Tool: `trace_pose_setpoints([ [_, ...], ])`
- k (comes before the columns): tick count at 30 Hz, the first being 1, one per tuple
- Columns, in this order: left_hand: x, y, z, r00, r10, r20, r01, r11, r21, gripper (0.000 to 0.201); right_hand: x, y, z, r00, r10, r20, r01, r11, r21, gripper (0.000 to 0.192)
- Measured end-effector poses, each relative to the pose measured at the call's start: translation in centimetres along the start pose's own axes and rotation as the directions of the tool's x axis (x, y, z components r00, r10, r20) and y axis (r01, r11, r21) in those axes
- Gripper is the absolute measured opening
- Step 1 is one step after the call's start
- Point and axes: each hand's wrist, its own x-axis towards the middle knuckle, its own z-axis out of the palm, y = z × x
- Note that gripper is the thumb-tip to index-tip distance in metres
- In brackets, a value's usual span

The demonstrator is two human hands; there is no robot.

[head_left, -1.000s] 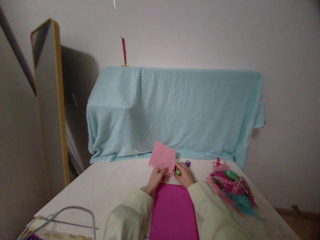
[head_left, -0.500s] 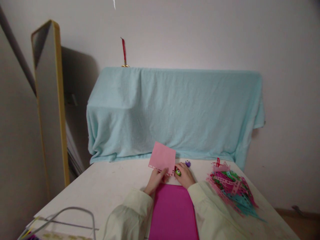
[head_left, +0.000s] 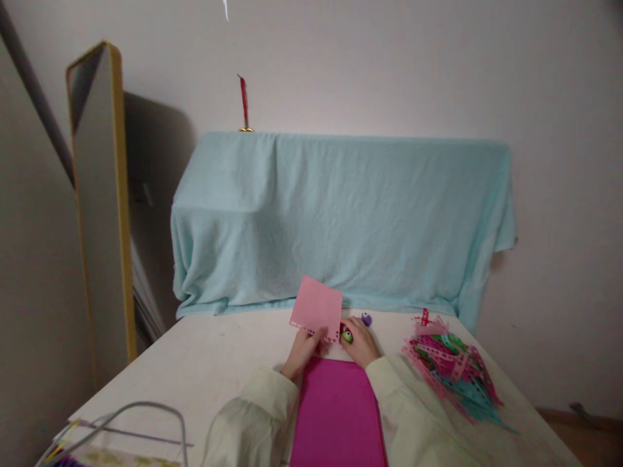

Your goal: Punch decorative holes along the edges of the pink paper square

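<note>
My left hand (head_left: 300, 353) pinches the lower edge of a square sheet of pink paper (head_left: 318, 305), thumb on top. Rows of small punched holes run along the paper's lower edge and near its lower right corner. Closed round a small green craft punch (head_left: 347, 336) with an eye-like white spot, my right hand (head_left: 361, 344) is at the paper's right edge; a bit of red shows beside the punch. Whether the paper sits inside its slot I cannot tell. Just beyond the right hand lies a similar purple punch (head_left: 366, 318). Below both hands is a magenta sheet or folder (head_left: 338, 415).
On the right of the white table (head_left: 233, 370) lies a heap of punched paper strips (head_left: 455, 366) in pink, green, red and teal. A grey wire loop (head_left: 150, 405) rises at the front left. Behind hangs a light blue cloth (head_left: 341, 214); a mirror (head_left: 100, 214) leans at the left.
The view has shifted very slightly. Both hands, the pink paper and the green punch stay practically where they were.
</note>
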Motion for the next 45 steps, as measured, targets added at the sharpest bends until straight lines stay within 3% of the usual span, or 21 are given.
trace_pose_setpoints([
  [3,0.2,-0.1,-0.1,1.000,0.028,-0.003,-0.028,0.999,-0.027,0.045,0.0,0.1,0.0,1.000,0.001,-0.008,-0.001,1.000,0.003,0.049],
  [11,0.7,-0.6,-0.8,0.978,0.153,-0.143,-0.148,0.988,0.046,0.046,0.0,0.1,0.0,1.000,0.010,-0.020,-0.010,1.000,0.024,0.055],
  [22,0.5,0.2,-1.5,0.925,0.123,-0.360,-0.126,0.992,0.017,0.044,-0.1,-0.1,-0.3,1.000,0.016,-0.007,-0.015,0.999,0.032,0.056],
  [29,0.6,-0.1,-2.1,0.910,0.124,-0.395,-0.105,0.992,0.069,0.050,0.0,0.0,-0.4,1.000,-0.006,0.001,0.006,1.000,0.015,0.055],
  [36,0.6,-0.2,-2.4,0.889,0.121,-0.442,-0.059,0.987,0.151,0.056,0.1,-0.7,-0.9,0.998,-0.056,-0.003,0.055,0.991,-0.119,0.048],
  [45,0.4,0.2,-2.9,0.777,0.157,-0.610,-0.099,0.987,0.128,0.054,0.3,-2.0,-1.1,0.996,-0.089,0.025,0.092,0.985,-0.144,0.048],
])
